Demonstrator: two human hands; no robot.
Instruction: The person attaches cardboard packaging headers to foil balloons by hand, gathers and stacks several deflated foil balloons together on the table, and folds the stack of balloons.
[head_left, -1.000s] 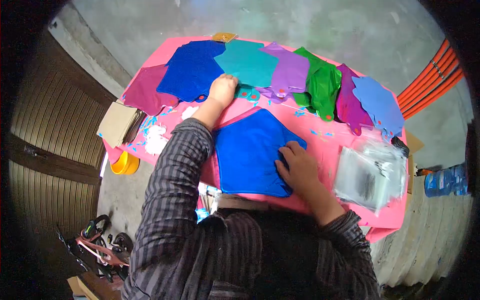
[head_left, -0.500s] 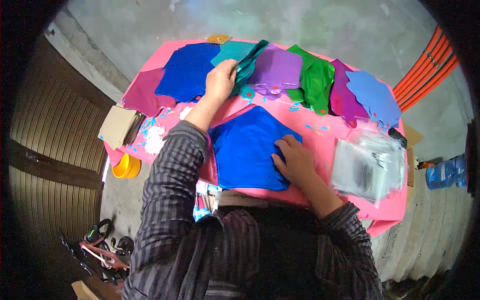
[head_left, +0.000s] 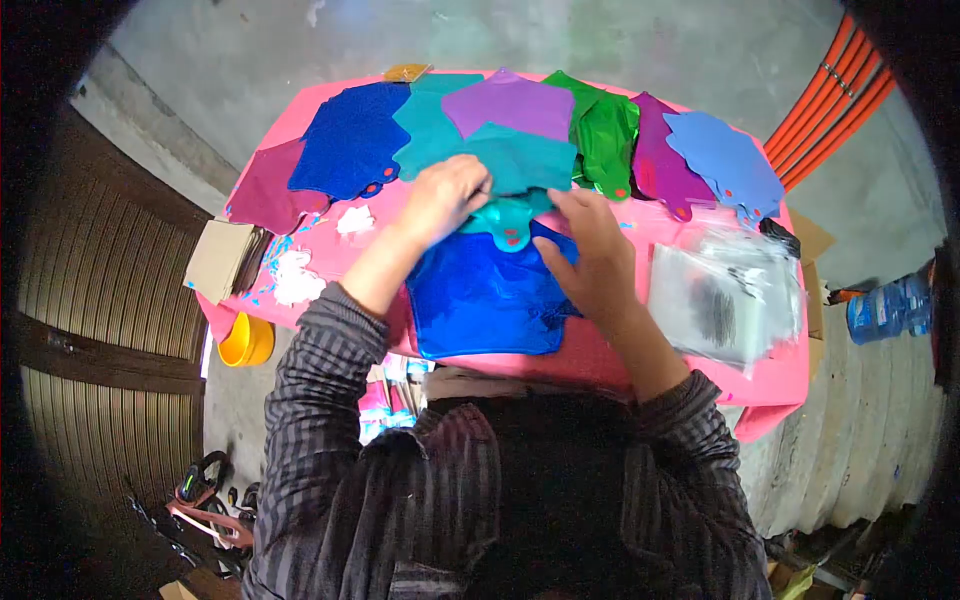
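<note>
Left hand (head_left: 447, 197) grips teal piece (head_left: 525, 155) at frame centre, partly over blue piece (head_left: 490, 310). Right hand (head_left: 597, 250) at teal's right edge, thumb apart, can't tell if gripping.

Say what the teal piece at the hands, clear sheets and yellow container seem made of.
The teal piece looks like plastic or coated fabric, partly glossy: its tab catches bright highlights. The clear sheets are likely plastic film, see-through with streaky glare. The yellow container is probably smooth plastic, its colour even.
</note>
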